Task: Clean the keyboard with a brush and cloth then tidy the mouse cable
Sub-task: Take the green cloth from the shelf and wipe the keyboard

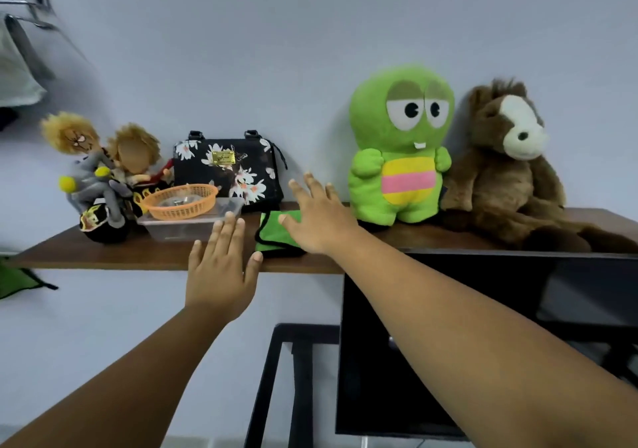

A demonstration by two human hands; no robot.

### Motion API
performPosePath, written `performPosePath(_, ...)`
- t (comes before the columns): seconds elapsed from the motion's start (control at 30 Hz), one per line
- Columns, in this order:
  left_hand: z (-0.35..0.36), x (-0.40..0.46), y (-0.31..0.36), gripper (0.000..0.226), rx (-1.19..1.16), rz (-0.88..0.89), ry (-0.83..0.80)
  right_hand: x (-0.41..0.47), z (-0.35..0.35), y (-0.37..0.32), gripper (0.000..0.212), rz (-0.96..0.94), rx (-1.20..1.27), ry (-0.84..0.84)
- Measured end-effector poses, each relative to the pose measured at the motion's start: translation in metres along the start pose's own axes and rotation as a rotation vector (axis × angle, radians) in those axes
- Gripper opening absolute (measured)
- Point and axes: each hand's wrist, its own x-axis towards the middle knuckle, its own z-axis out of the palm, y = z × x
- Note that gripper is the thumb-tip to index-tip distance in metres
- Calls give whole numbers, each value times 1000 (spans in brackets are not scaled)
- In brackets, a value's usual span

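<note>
Both hands (269, 251) flat-fingered over green cloth (276, 235) on shelf (103, 252).

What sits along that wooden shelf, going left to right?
Dolls on a toy motorbike → orange basket atop a clear tub → green cloth under the right hand → green plush → brown plush.

No legible text; gold plate (223, 157) on floral bag (228, 171) too blurred.

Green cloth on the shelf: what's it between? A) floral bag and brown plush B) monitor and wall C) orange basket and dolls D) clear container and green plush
D: the folded green cloth lies on the shelf with the clear container to its left and the green plush to its right; the right hand reaches over it.
</note>
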Motion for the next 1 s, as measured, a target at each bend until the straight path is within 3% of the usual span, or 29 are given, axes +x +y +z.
performPosePath(0.17,5,1,-10,71,-17,31,-16,22,24,-21,72,98,-22,-223)
performPosePath(0.33,7,3,-14,68,-17,46,-13,30,40,-29,78,177,-91,-339)
performPosePath(0.6,9,2,-13,68,-24,48,-2,46,32,-45,58,227,-96,-363)
performPosePath(0.73,9,2,-13,70,-23,43,-2,59,34,-53,65,258,-109,-399)
performPosePath(1.0,11,2,-14,67,-34,40,-10,44,44,-40,57,255,-124,-319)
